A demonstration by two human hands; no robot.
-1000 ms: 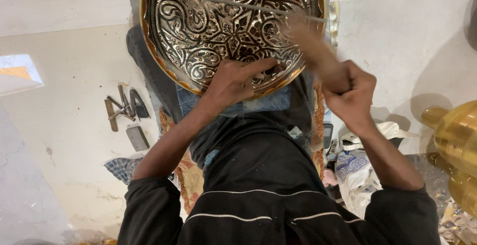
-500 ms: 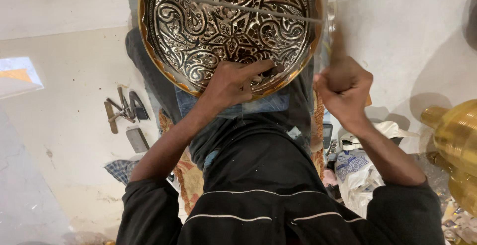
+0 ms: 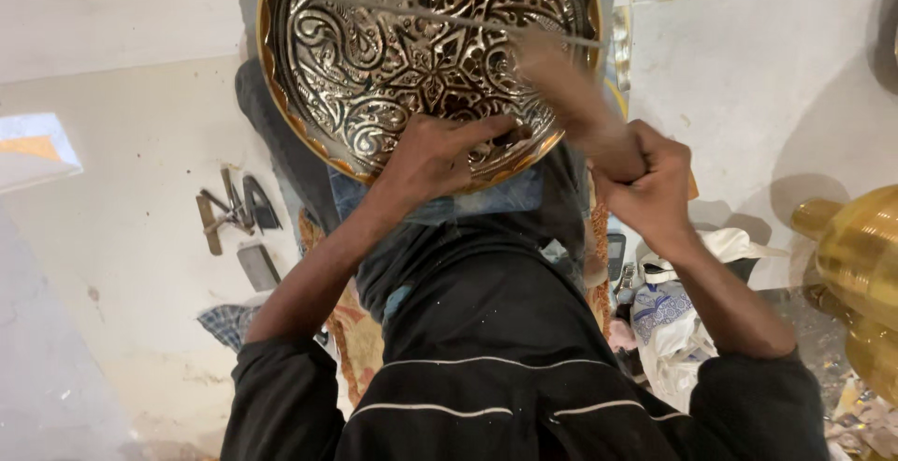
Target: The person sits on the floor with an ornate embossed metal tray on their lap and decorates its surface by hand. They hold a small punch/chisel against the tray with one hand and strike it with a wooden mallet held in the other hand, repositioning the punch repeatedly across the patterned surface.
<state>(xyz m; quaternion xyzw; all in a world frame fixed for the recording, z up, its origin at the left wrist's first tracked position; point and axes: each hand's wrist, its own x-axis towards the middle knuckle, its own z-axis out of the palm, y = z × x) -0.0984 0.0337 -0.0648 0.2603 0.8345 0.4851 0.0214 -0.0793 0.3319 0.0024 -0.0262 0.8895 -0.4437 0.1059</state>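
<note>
A large round brass tray (image 3: 281, 96) with a raised floral pattern leans on my knees, face toward me. My left hand (image 3: 435, 157) rests on its lower rim, fingers pinched around a small dark punch (image 3: 510, 134) set against the metal. My right hand (image 3: 650, 180) is fisted around a hammer (image 3: 571, 96), which is motion-blurred and slants up and left over the tray's lower right part. A thin straight rod (image 3: 421, 12) crosses the upper tray.
Metal hand tools (image 3: 229, 213) and a small grey block (image 3: 254, 265) lie on the pale floor at the left, with a checked cloth (image 3: 224, 323) nearer me. A rounded brass vessel (image 3: 861, 255) stands at the right beside white bags (image 3: 669, 316).
Half a second ago the hammer stood upright beside the tray's right rim; it now swings left over the tray. My left hand has stayed on the lower rim.
</note>
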